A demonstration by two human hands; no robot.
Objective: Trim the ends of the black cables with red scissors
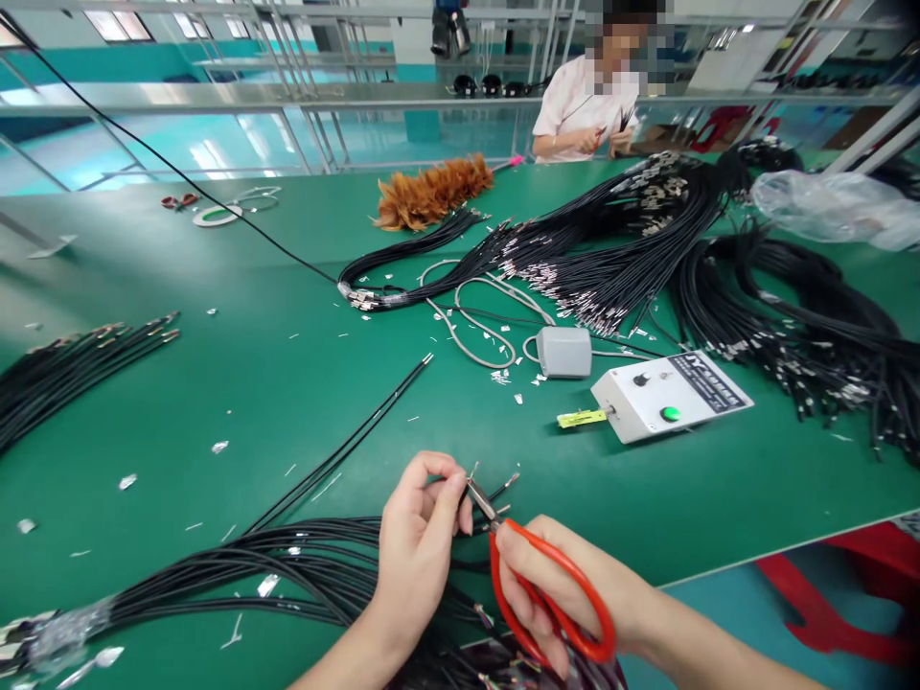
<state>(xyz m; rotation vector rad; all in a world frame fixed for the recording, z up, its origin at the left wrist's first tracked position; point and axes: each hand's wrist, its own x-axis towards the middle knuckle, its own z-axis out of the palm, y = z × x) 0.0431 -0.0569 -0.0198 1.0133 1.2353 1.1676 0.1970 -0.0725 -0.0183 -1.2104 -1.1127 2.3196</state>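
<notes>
My left hand pinches the end of a black cable between thumb and fingers, above a bundle of black cables. My right hand is closed around the red handles of scissors. Their metal blades meet the cable end at my left fingertips; how far apart the blades are is hard to make out. Clear plastic wrap binds the bundle at the lower left. Beyond my left hand, two separate black cables lie with bared tips pointing away.
A grey box with a green button and a grey adapter-like block lie to the right. Behind them spread large black cable bundles. A brown feather duster, a tape roll and scraps lie about. A co-worker is across the table.
</notes>
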